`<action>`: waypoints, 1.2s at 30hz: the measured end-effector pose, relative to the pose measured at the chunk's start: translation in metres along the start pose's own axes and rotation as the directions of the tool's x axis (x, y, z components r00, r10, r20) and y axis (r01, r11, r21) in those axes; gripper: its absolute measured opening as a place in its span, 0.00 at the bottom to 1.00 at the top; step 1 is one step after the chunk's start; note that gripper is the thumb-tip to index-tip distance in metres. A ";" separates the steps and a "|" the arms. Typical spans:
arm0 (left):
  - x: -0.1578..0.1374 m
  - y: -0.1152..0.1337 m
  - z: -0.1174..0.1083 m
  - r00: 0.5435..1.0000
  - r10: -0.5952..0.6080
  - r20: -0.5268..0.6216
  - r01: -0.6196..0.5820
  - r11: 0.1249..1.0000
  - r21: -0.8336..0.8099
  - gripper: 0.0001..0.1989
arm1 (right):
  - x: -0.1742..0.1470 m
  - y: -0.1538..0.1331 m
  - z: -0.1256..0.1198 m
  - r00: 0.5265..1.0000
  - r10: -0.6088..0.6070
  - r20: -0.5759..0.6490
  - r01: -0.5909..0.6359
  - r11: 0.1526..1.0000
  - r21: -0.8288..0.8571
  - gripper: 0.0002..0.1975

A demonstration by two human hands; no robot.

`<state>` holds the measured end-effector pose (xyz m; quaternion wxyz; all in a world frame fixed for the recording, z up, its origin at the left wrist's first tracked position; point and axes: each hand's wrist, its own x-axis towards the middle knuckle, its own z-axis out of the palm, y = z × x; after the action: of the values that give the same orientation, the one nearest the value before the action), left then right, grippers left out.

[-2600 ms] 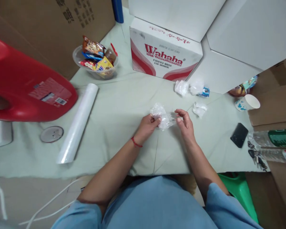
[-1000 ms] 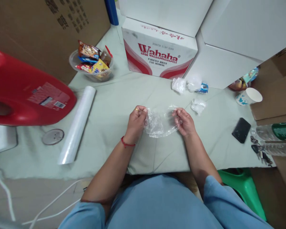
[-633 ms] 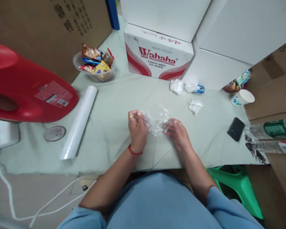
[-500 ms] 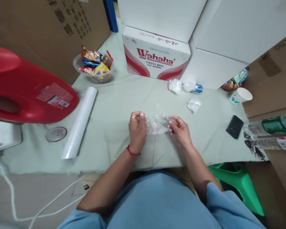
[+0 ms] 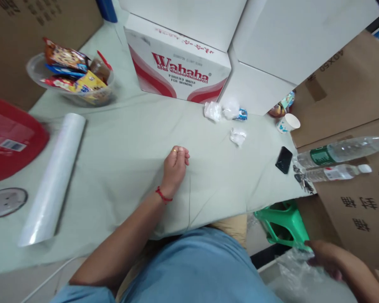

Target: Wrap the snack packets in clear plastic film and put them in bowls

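Note:
My left hand (image 5: 176, 166), with a ring and a red wrist cord, rests above the pale green tablecloth (image 5: 132, 147). Its fingers are curled together, and nothing shows in them. My right hand (image 5: 326, 256) is low at the right, past the table's front edge and blurred. Crumpled clear plastic (image 5: 295, 263) lies against or just beside its fingers; whether they grip it I cannot tell. Several crumpled clear plastic pieces sit on the cloth, among them a wad (image 5: 238, 136) to the right of my left hand.
A clear plastic roll (image 5: 55, 179) and a red jug (image 5: 12, 139) stand left, near a bowl (image 5: 109, 90) of snack packets. Behind is a Wahaha carton (image 5: 180, 69). At right are a paper cup (image 5: 289, 123), a phone (image 5: 284, 160), keys (image 5: 302, 182), bottles (image 5: 337, 152) and a green stool (image 5: 284, 223).
My right hand has left the clear plastic piece's place between both hands and swung down right, off the table. My left hand stays over the cloth, no longer at the plastic. The view has turned right.

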<state>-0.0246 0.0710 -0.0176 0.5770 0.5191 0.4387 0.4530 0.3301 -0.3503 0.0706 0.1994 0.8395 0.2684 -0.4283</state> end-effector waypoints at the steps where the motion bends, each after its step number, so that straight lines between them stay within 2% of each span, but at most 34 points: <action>1: 0.000 -0.001 -0.001 1.000 -0.004 -0.007 0.004 1.000 -0.007 0.21 | 0.000 -0.006 -0.013 0.999 0.041 -0.032 -0.042 0.999 -0.010 0.18; 2: 0.000 -0.003 -0.002 1.000 -0.006 -0.018 0.006 1.000 -0.012 0.21 | 0.003 -0.022 -0.031 0.997 -0.012 -0.070 0.012 1.000 0.002 0.19; 3: 0.000 -0.004 -0.004 1.000 -0.004 -0.031 0.003 1.000 -0.017 0.21 | 0.008 -0.046 -0.051 0.980 -0.144 -0.139 0.146 0.989 0.006 0.18; 4: 0.001 -0.004 -0.006 0.999 0.001 -0.045 -0.002 1.000 -0.022 0.21 | 0.015 -0.077 -0.073 0.930 -0.308 -0.198 0.310 0.950 -0.021 0.18; 5: 0.001 -0.005 -0.009 0.998 0.009 -0.057 -0.011 1.000 -0.025 0.22 | 0.025 -0.111 -0.094 0.857 -0.429 -0.287 0.425 0.902 -0.080 0.20; 6: 0.002 -0.006 -0.011 0.998 0.019 -0.064 -0.021 0.999 -0.028 0.22 | 0.038 -0.149 -0.113 0.765 -0.498 -0.408 0.486 0.862 -0.141 0.20; 8: 0.004 -0.008 -0.015 0.997 0.031 -0.067 -0.033 0.999 -0.034 0.23 | 0.068 -0.223 -0.143 0.581 -0.521 -0.625 0.500 0.835 -0.230 0.17; 9: 0.006 -0.009 -0.016 0.997 0.032 -0.066 -0.034 0.999 -0.039 0.23 | 0.084 -0.257 -0.154 0.515 -0.513 -0.686 0.493 0.833 -0.253 0.16; 10: 0.006 -0.010 -0.017 0.997 0.031 -0.064 -0.033 0.999 -0.041 0.23 | 0.099 -0.287 -0.163 0.469 -0.482 -0.740 0.475 0.844 -0.249 0.16; 11: 0.007 -0.011 -0.018 0.998 0.029 -0.063 -0.031 0.999 -0.040 0.23 | 0.111 -0.313 -0.170 0.453 -0.447 -0.771 0.454 0.860 -0.232 0.16; 13: 0.007 -0.012 -0.019 0.998 0.023 -0.058 -0.025 0.999 -0.032 0.23 | 0.128 -0.349 -0.179 0.471 -0.380 -0.796 0.402 0.896 -0.190 0.13; 15: 0.007 -0.012 -0.018 0.999 0.019 -0.048 -0.020 1.000 -0.021 0.22 | 0.129 -0.365 -0.183 0.474 -0.351 -0.808 0.412 0.899 -0.149 0.08; 17: 0.006 -0.010 -0.017 0.999 0.013 -0.035 -0.014 1.000 -0.026 0.21 | 0.116 -0.366 -0.181 0.439 -0.371 -0.818 0.579 0.813 -0.057 0.05; 18: 0.005 -0.009 -0.017 1.000 0.009 -0.028 -0.010 0.999 -0.035 0.21 | 0.105 -0.363 -0.178 0.422 -0.388 -0.819 0.704 0.710 0.027 0.06; 20: 0.004 -0.005 -0.016 1.000 -0.003 0.000 0.003 0.997 -0.071 0.21 | 0.079 -0.359 -0.166 0.413 -0.429 -0.804 0.888 0.387 0.249 0.09; 22: 0.001 -0.002 -0.016 0.998 -0.015 0.063 0.022 0.992 -0.121 0.22 | 0.056 -0.360 -0.148 0.421 -0.461 -0.781 0.896 0.075 0.438 0.14; 23: 0.000 -0.001 -0.016 0.994 -0.022 0.104 0.037 0.989 -0.145 0.22 | 0.047 -0.365 -0.137 0.430 -0.470 -0.771 0.866 -0.026 0.499 0.16; 24: -0.002 -0.001 -0.016 0.989 -0.027 0.144 0.052 0.984 -0.171 0.23 | 0.041 -0.372 -0.126 0.441 -0.478 -0.759 0.836 -0.088 0.541 0.18; 26: -0.005 -0.002 -0.015 0.978 -0.026 0.208 0.072 0.973 -0.218 0.28 | 0.036 -0.392 -0.103 0.469 -0.497 -0.730 0.797 -0.117 0.592 0.21; 28: -0.006 -0.005 -0.014 0.972 -0.001 0.234 0.061 0.967 -0.248 0.41 | 0.038 -0.414 -0.081 0.474 -0.548 -0.690 0.791 -0.080 0.607 0.22; 30: -0.004 -0.009 -0.013 0.979 0.027 0.201 0.021 0.973 -0.228 0.50 | 0.041 -0.434 -0.063 0.440 -0.620 -0.650 0.810 -0.040 0.586 0.23; 31: -0.002 -0.010 -0.014 0.989 0.031 0.148 -0.002 0.981 -0.195 0.51 | 0.044 -0.441 -0.056 0.420 -0.645 -0.639 0.822 -0.029 0.569 0.23; 33: 0.003 -0.010 -0.019 1.000 0.018 0.014 -0.016 0.993 -0.113 0.41 | 0.050 -0.451 -0.048 0.410 -0.641 -0.649 0.832 -0.030 0.555 0.21; 36: 0.013 -0.008 -0.031 0.996 -0.049 -0.078 0.044 0.997 -0.069 0.19 | 0.062 -0.453 -0.048 0.482 -0.552 -0.681 0.774 -0.096 0.626 0.19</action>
<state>-0.0518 0.0894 -0.0280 0.5867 0.4706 0.4577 0.4741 0.1080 0.0459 -0.0020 -0.5677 0.5766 0.3829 -0.4456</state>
